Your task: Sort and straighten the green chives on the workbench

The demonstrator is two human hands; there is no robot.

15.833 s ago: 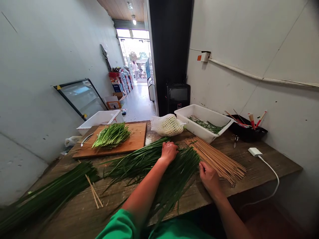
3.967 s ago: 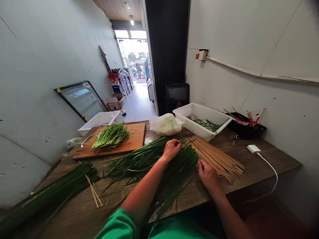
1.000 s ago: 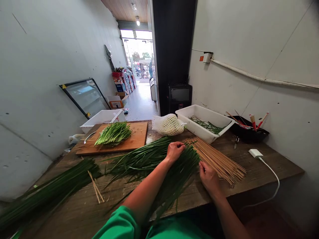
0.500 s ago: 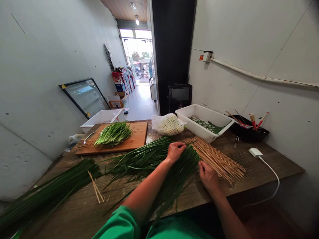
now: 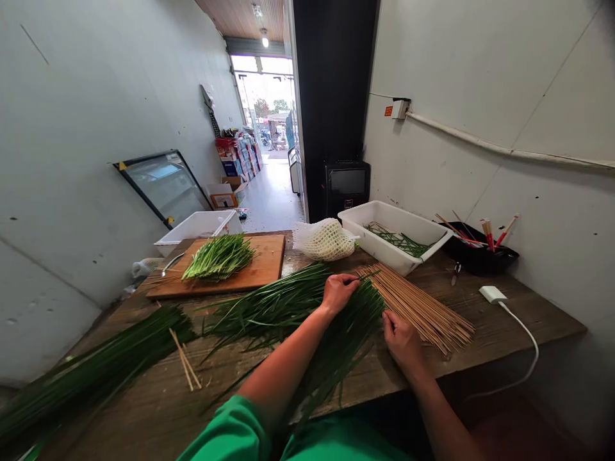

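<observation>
My left hand rests on the far end of a pile of long green chives on the wooden table, fingers curled and pinching at the leaves. My right hand lies at the near right edge of the same pile, fingers curled against the chives, just left of a fan of bamboo skewers. What the right fingers hold is hidden.
A cutting board with trimmed chives and a knife sits at back left. A white tray with chive pieces, a mesh bag, a black tub and a charger stand right. More chives lie left.
Hardly anything differs. My left hand's fingers have shifted slightly on the chives; my right hand stays in place beside the skewers.
</observation>
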